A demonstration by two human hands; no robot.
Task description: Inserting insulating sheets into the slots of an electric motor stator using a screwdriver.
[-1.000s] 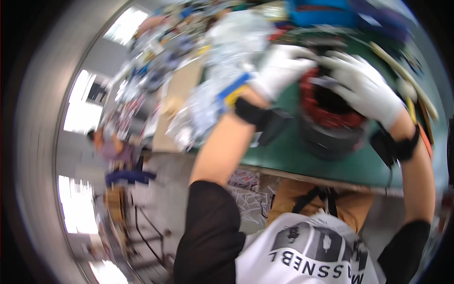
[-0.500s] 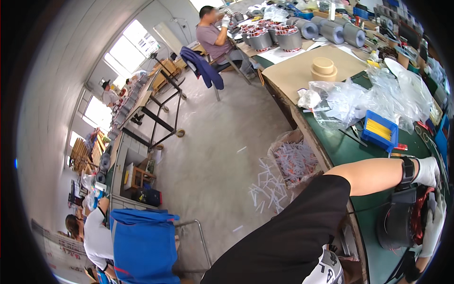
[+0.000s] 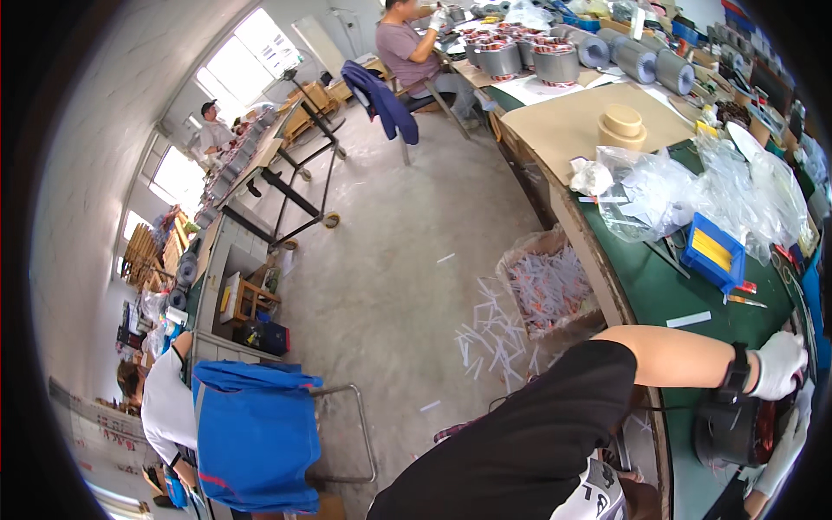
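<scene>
A dark grey motor stator point(image 3: 724, 432) with reddish copper windings lies on its side on the green bench top at the lower right. My left hand point(image 3: 778, 366), in a white glove, is at the stator's upper edge by the winding end. Its fingers are curled together, and whatever they hold is hidden. My right hand point(image 3: 787, 440), also gloved in white, lies along the winding end with its fingers pointing away from me. The rim of the picture and the stator hide most of its grip. A black band point(image 3: 737, 367) circles my left wrist.
On the green bench point(image 3: 637, 290) are a blue tray point(image 3: 726, 271) of yellow strips, a white strip point(image 3: 689, 320), plastic bags point(image 3: 659, 195) and cream rings point(image 3: 621, 128). Several stators point(image 3: 555, 65) stand farther back. A scrap box point(image 3: 555, 290) sits below. Co-workers point(image 3: 416, 52) are seated around.
The view has shifted, so the bench sits lower in it. My left hand has curled its fingers over the stator's edge. A white strip and a small pointed tool now show beside the blue tray.
</scene>
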